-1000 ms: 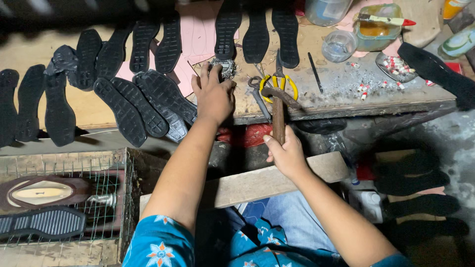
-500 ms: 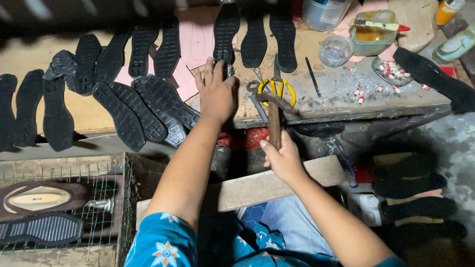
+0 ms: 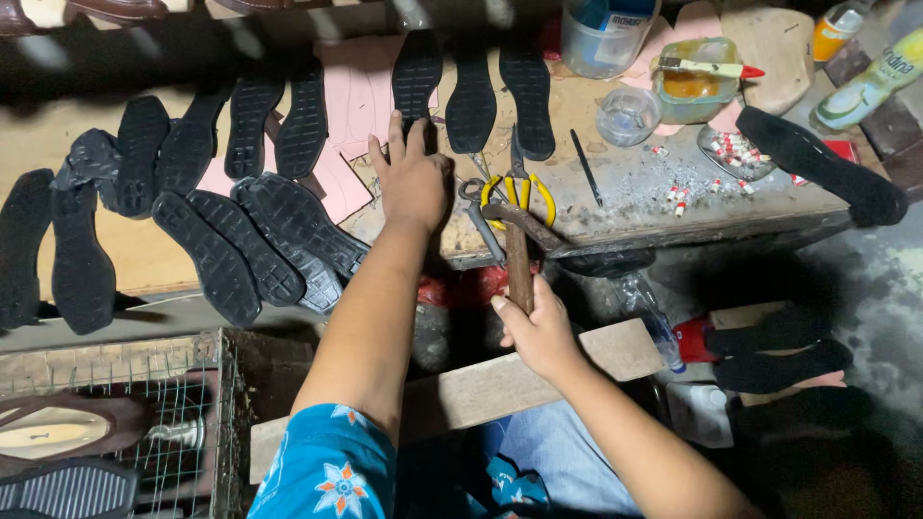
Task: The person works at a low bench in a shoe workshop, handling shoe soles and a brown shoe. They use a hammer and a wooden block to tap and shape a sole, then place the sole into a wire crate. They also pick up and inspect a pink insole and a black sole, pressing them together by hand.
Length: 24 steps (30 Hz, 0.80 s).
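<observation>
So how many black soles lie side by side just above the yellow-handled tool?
3: the left sole touched by the left hand, the middle sole, the right sole above the tool. None seem hidden.

Wooden workbench (image 3: 663, 207), worn top: black shoe soles (image 3: 216, 250) in rows, pink sheets (image 3: 356, 91), yellow-handled pliers (image 3: 519, 187), clear cup (image 3: 627, 113), scattered small capsules (image 3: 735, 149).

Shoe soles (image 3: 240, 240) lie in rows on the bench (image 3: 635, 192), left of the left hand (image 3: 415, 178); scissors (image 3: 519, 187) and hammer (image 3: 519, 255) lie to its right, with a glue tub (image 3: 694, 91) behind.
</observation>
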Motion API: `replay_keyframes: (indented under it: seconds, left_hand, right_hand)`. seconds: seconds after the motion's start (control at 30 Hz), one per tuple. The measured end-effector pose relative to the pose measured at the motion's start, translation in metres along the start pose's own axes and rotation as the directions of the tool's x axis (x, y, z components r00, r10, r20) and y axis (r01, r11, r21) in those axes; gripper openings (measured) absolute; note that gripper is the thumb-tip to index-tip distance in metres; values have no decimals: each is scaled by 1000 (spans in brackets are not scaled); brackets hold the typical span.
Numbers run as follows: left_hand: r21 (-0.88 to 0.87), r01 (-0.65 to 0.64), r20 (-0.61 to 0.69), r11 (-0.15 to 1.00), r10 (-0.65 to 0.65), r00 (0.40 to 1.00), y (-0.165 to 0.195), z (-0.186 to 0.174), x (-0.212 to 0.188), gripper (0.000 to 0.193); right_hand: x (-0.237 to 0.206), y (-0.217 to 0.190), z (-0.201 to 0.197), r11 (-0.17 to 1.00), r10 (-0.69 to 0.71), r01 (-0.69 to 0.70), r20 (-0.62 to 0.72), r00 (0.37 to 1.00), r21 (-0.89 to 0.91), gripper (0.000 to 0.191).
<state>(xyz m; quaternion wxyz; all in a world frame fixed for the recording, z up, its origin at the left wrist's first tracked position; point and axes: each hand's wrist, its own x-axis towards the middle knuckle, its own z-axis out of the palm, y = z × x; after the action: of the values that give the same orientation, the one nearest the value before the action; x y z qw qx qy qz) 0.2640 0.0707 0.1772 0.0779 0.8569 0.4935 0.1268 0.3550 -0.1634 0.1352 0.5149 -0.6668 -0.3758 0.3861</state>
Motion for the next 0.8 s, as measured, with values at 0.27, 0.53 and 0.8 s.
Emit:
replay_keyframes:
  seconds: [0.27,0.53,0.8]
  left_hand:
    - [183,-116,-97,976,136,986,-13,44,17,32]
    - [161,-202,-200,966,233,952,-26,50,12,36]
    - [-11,-339,-401,941,306,864,-16,-5,-36,13]
  right_hand:
    - [-2,-3,0,1000,16,-16,5,1000,-3,25]
    - [-3,-2,0,1000,-12,12,-5,1000,-12,24]
    - [-7,3,3,999,-37,37,-5,999,-14,26]
